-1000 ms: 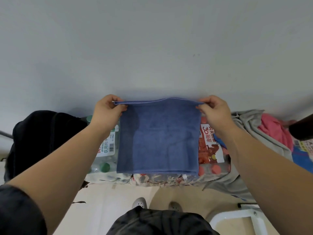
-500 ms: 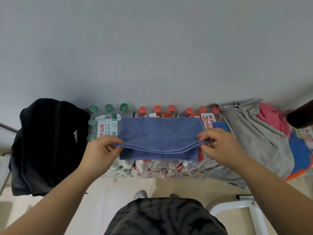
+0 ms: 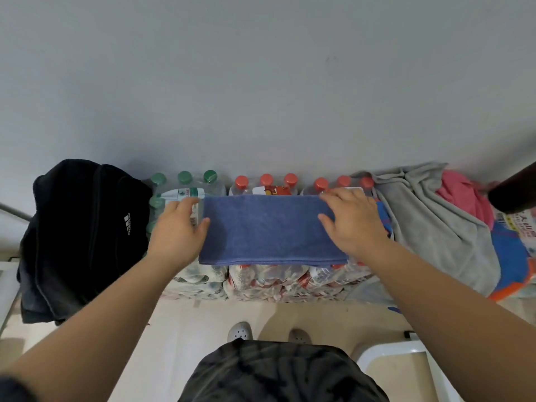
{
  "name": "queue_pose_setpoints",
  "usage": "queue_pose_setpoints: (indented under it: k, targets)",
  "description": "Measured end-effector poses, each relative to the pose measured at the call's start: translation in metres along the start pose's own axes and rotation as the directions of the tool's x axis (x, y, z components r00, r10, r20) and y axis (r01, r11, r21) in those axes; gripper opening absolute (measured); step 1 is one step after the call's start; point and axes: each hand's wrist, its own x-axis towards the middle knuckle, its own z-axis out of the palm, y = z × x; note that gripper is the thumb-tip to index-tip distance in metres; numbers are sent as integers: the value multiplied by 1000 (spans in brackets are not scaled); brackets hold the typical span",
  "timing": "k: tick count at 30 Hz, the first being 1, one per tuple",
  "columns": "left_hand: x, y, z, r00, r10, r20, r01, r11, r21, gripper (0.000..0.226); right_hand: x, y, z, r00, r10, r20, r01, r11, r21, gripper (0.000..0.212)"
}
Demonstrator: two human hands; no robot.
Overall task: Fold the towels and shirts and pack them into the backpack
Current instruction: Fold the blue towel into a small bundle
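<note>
A folded blue towel [image 3: 269,230] lies flat on top of wrapped packs of water bottles [image 3: 261,282]. My left hand [image 3: 178,230] rests at its left edge, thumb touching the cloth, fingers spread. My right hand [image 3: 352,221] presses flat on the towel's right end, fingers apart. A black backpack [image 3: 81,236] with a white logo stands against the wall at the left. To the right lie a grey garment [image 3: 429,224], a pink cloth [image 3: 461,195] and a blue and orange cloth [image 3: 510,256], heaped together.
Green-capped bottles [image 3: 185,178] and red-capped bottles [image 3: 290,179] line the grey wall behind the towel. A white frame [image 3: 391,349] stands on the floor at lower right. A dark object [image 3: 513,192] juts in at the right edge. My shoes [image 3: 240,329] are below.
The towel hung by its top corners, was then folded down in half, and now lies flat on the bottle packs. Both hands have let go of its edges and rest open on it.
</note>
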Motion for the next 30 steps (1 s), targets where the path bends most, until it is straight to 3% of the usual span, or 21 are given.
queue_pose_setpoints:
  k: [3,6,11,13,15,17,19,23,27,30]
  targets:
    - [39,9,5,995,-6,100,-11,987,162,63,36,-7,1,982,78,172,-62,993,-96,58]
    - [61,17,7,980,7,201,-84,922,377,54,53,-7,6,964,105,243,-55,977,-205,49]
    - [64,24,-4,969,60,241,-144,927,347,22,51,6,-3,978,6,208,19,993,-119,26]
    - [58,24,-12,971,90,223,-130,977,167,11,44,14,-12,979,-49,196,32,996,88,17]
    - [46,27,-20,970,39,240,-1,988,-157,12,35,22,-23,972,-30,231,-57,931,359,13]
    - [35,26,-28,962,26,273,99,896,-433,22,26,32,-34,965,0,261,-145,830,539,19]
    - [25,26,-34,955,40,294,148,796,-587,23,16,42,-40,956,38,291,-223,740,634,18]
    - [13,39,-36,945,22,326,249,601,-759,17,0,49,-54,956,84,283,-281,552,785,7]
    - [4,65,-39,957,0,289,256,468,-846,19,-3,59,-72,948,67,311,-317,286,904,11]
    - [0,80,-35,954,-9,298,276,408,-870,17,2,77,-85,925,37,377,-375,242,895,15]
